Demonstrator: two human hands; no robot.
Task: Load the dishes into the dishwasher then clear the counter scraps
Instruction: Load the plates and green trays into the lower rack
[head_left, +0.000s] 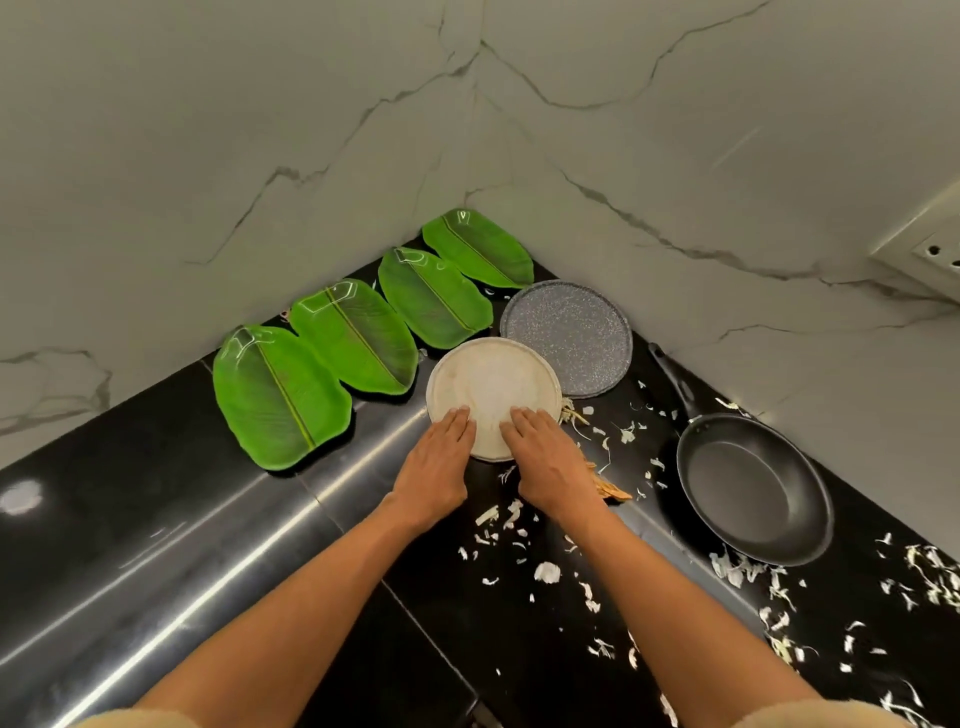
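Note:
A round white plate (491, 382) lies on the black counter (156, 519) in the corner. My left hand (436, 465) and my right hand (548, 462) both rest flat on its near rim, fingers straight. Behind it sits a grey speckled round plate (569, 332). Several green leaf-shaped plates (278, 395) lie in a row along the left wall. A black frying pan (753, 486) stands to the right, handle pointing back. White and yellowish vegetable scraps (548, 571) are scattered over the counter to the right of my hands.
Marble walls meet in a corner behind the plates. A wall socket (930, 249) sits at the far right. More scraps (930, 577) lie past the pan toward the right edge.

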